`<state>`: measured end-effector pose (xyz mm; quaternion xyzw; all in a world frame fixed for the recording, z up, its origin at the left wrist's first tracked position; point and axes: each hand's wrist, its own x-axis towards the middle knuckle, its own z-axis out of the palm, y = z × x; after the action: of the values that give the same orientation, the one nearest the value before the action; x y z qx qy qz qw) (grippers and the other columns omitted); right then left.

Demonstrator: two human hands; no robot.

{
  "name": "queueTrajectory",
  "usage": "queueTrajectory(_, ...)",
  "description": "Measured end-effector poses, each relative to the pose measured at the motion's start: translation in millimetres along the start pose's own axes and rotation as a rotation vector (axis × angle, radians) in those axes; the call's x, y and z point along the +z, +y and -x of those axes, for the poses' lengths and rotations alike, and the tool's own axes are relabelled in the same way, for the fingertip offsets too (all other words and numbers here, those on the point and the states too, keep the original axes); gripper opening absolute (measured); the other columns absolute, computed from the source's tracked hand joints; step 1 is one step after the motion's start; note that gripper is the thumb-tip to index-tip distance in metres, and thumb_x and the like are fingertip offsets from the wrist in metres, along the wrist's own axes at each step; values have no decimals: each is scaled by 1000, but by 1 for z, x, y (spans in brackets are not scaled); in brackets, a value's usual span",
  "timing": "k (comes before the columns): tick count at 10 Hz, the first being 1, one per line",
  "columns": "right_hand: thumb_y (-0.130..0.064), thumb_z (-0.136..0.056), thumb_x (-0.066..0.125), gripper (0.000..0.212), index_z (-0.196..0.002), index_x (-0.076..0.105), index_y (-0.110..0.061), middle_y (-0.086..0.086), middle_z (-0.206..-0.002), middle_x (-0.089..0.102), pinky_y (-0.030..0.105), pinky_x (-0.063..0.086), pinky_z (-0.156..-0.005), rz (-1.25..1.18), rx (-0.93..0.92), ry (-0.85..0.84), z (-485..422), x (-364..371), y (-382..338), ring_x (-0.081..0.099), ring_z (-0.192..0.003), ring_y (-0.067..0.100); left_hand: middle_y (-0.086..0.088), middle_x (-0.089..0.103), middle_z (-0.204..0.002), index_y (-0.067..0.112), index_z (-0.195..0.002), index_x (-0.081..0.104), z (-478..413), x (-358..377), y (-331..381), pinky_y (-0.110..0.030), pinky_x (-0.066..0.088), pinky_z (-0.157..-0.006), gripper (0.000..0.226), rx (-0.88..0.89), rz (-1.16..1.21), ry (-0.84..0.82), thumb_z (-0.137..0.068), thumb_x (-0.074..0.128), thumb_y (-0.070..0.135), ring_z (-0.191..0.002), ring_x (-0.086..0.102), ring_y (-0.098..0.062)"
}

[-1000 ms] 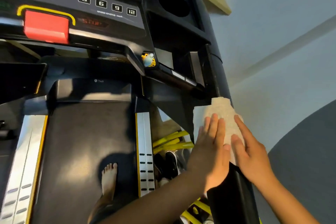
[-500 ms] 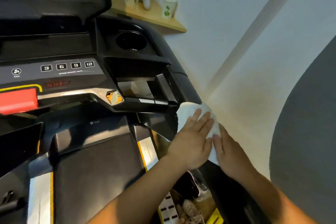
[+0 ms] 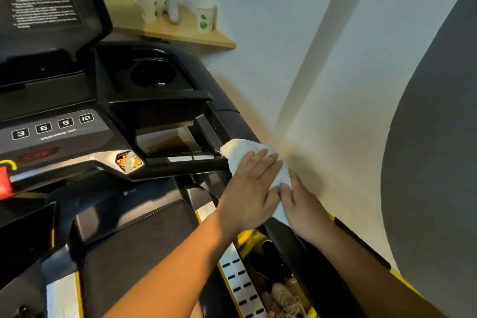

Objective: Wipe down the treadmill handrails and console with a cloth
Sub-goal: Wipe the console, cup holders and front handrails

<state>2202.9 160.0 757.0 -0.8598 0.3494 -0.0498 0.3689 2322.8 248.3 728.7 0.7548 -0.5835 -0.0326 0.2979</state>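
A white cloth (image 3: pixel 235 153) is wrapped over the black right handrail (image 3: pixel 307 258) of the treadmill, just below where the rail meets the console (image 3: pixel 108 137). My left hand (image 3: pixel 251 192) lies flat on the cloth from the inner side, fingers together and stretched out. My right hand (image 3: pixel 303 210) presses the cloth from the outer side, beside the wall. Both hands touch each other on the cloth. The console shows speed buttons marked 3, 6, 9, 12, a cup holder (image 3: pixel 152 75) and a red stop key (image 3: pixel 4 182) at the left edge.
The white wall (image 3: pixel 322 85) runs close along the right of the rail. A wooden shelf (image 3: pixel 180 31) behind the console carries paper cups. Shoes (image 3: pixel 271 258) and yellow bars lie on the floor between deck and rail. The treadmill belt (image 3: pixel 144 253) is below.
Both hands with the cloth have slid up the right handrail toward the console. My view has lifted, so the shelf and cup holder show more.
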Motion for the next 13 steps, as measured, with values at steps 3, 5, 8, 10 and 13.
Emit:
queueTrajectory(3,-33,-106,21,42,-130,49,-13,10,-125,58,32,40,-93,-132,177,-71,-49,-6,-8,55,-112,24,-3,69,-120,14,-117,70,-60,-14,-18,-32,34,-105,47,-14,-127,-110,-86,44,39,-116,59,-22)
queueTrajectory(5,-39,-103,26,37,-120,47,-13,11,-111,63,37,47,-83,-55,184,-146,-32,-13,1,59,-96,26,2,46,-149,21,-140,52,-42,-6,-22,-23,0,-116,53,2,-140,-157,-93,40,41,-144,29,-16)
queueTrajectory(8,-45,-97,32,52,-130,55,-12,4,-115,54,32,38,-98,-436,372,-282,-79,-5,24,50,-105,19,-2,67,-96,19,-88,67,-96,-11,-10,-33,33,-93,48,-23,-385,-429,-90,26,44,-99,58,-23)
queueTrajectory(10,-37,-104,30,26,-107,54,-28,-11,-79,39,24,35,-69,-607,466,-338,-92,1,43,35,-68,1,-8,66,-95,19,-81,58,-140,-5,0,-33,38,-69,35,-183,-570,-774,-91,36,45,-80,52,-24)
queueTrajectory(13,-33,-106,28,25,-84,39,-39,-18,-85,38,11,30,-65,-436,245,-323,-85,-5,39,38,-74,-3,-10,67,-103,18,-82,53,-130,-5,9,-34,38,-77,31,-189,-578,-741,-95,35,40,-91,56,-27)
